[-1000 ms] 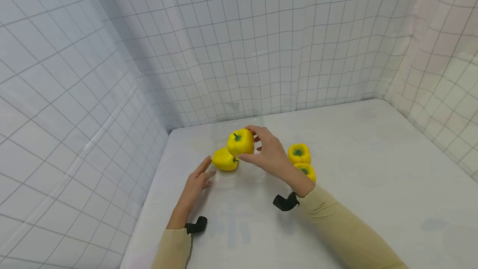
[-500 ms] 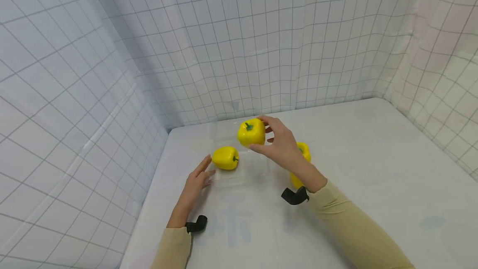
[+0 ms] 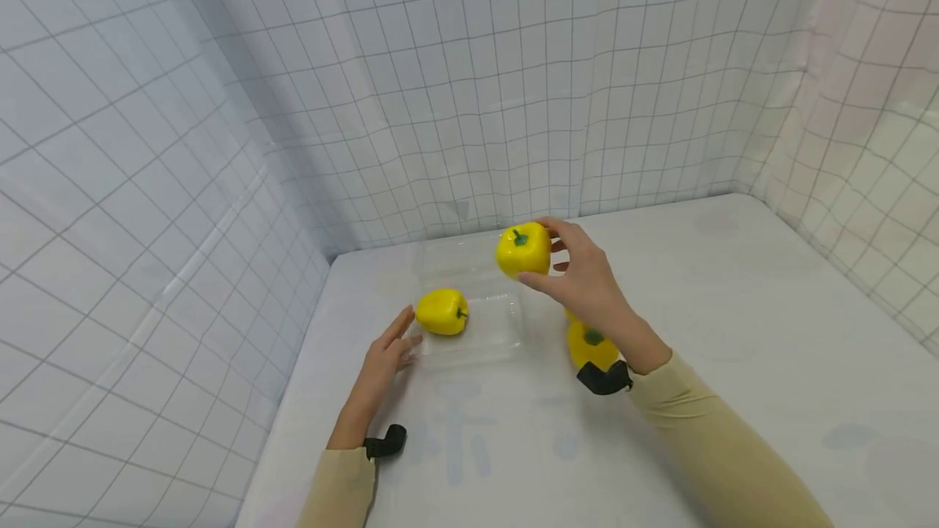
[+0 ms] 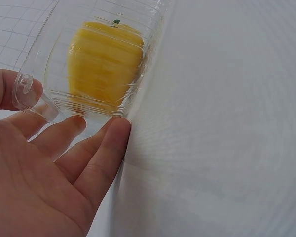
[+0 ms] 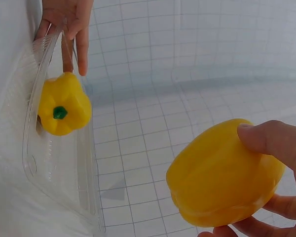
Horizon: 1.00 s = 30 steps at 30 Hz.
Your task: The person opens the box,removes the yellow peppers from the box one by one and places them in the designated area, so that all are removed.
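Observation:
My right hand (image 3: 587, 275) holds a yellow bell pepper (image 3: 524, 251) above the table, thumb on one side and fingers on the other. The pepper's green stem faces left and up in the head view. Below and left, a second yellow bell pepper (image 3: 442, 312) lies on its side at the left end of a clear plastic box (image 3: 506, 332). My left hand (image 3: 383, 361) touches that end of the box, its fingers (image 4: 96, 158) fairly straight against the plastic. Part of the right hand's grip is out of the right wrist view.
More yellow bell pepper (image 3: 592, 345) stands on the white table (image 3: 734, 365), partly hidden under my right wrist. Behind the box's tray lies its clear, open lid (image 3: 458, 257). Grid-patterned curtains (image 3: 513, 104) close off the back and sides.
My right hand has carried its pepper up and to the right, away from above the box. The left hand and the pepper in the box have stayed in place.

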Each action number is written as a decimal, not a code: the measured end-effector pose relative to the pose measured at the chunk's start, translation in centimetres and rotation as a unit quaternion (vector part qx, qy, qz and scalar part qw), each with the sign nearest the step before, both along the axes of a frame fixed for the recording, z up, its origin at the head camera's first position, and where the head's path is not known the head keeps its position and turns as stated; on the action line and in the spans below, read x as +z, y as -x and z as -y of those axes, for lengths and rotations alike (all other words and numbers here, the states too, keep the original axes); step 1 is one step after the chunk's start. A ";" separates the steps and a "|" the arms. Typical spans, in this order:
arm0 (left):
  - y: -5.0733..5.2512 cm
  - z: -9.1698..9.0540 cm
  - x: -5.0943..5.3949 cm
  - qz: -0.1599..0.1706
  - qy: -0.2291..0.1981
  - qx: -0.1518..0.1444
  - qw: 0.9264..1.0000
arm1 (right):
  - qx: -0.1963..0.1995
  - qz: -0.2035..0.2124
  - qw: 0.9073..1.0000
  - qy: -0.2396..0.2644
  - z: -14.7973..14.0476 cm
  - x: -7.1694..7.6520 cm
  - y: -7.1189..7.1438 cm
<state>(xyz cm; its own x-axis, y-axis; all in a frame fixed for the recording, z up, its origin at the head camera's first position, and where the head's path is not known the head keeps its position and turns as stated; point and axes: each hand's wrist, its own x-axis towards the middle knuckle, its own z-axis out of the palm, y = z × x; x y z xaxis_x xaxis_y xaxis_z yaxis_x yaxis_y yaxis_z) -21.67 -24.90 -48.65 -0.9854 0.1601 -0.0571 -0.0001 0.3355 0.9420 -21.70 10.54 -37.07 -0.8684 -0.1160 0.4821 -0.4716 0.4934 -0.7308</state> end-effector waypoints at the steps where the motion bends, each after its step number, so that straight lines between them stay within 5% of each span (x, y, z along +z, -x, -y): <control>1: 0.0 0.0 0.0 0.001 0.000 0.001 1.000 | -0.002 0.001 1.000 0.002 -0.2 -0.1 0.0; 17: -0.1 -0.2 0.2 -0.002 0.001 0.002 1.000 | -0.045 0.020 0.998 0.025 -4.0 0.0 -0.1; 30: 0.0 -0.2 0.2 0.002 -0.001 0.008 1.000 | -0.083 0.031 0.996 0.020 -7.9 -1.5 -0.1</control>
